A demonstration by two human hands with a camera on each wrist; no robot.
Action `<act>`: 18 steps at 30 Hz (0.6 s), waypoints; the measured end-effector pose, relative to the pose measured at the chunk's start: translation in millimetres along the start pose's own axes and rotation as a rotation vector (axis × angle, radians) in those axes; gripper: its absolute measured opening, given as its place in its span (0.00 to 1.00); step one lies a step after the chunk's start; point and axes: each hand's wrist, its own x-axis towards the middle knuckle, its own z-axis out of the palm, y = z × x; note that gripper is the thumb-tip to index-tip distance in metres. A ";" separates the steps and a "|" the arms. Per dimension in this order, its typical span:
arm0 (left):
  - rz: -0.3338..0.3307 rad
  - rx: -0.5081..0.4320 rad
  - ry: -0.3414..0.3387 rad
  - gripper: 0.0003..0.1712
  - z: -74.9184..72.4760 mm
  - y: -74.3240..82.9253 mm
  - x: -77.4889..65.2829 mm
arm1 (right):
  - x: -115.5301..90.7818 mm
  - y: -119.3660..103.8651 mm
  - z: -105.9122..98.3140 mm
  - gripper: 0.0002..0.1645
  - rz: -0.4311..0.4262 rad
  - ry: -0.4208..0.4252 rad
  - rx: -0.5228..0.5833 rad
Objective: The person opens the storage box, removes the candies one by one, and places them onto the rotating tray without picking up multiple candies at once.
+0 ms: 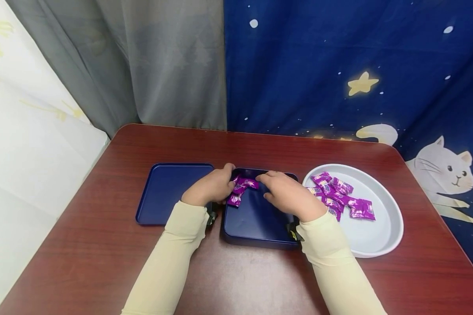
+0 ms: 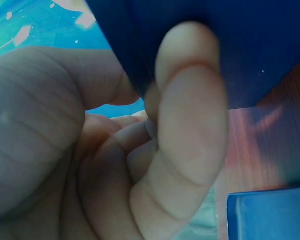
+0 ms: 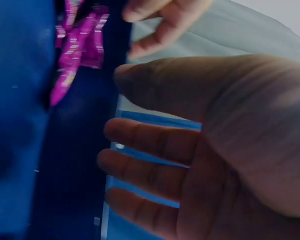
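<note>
From afar I'm watching the left hand (image 1: 210,187) pinching the blue box (image 1: 256,223) by its side wall, purple packets (image 1: 248,183) lying inside just beside it; rightward, the right hand (image 1: 291,197) is spreading loose fingers. Keeping the box level should be preventing sliding.

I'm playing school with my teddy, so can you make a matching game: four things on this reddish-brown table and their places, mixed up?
Things:
1. Shiny purple wrapped packets
2. Deep blue rectangular box
3. Shallow blue rectangular tray
4. Rounded white tray

Places:
A. Left of the box
B. Between the two trays
C. Right of the box
D. In the box and the white tray

Pairs: 1-D; 2-B; 3-A; 4-C
</note>
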 end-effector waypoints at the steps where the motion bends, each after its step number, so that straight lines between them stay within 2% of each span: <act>1: -0.003 0.001 0.001 0.29 -0.2 0.0 -0.1 | 2.5 0.2 2.4 0.27 -0.003 -0.004 0.002; 10: -0.018 -0.007 -0.001 0.30 -0.2 0.1 0.4 | 12.7 0.8 20.4 0.28 -0.067 -0.033 -0.002; 15: -0.012 0.005 -0.005 0.29 -0.3 0.9 0.4 | 16.1 4.5 24.1 0.29 -0.120 -0.010 0.034; 18: -0.016 0.007 -0.003 0.29 -0.7 1.2 -0.3 | 19.1 6.9 26.2 0.30 -0.145 -0.028 0.063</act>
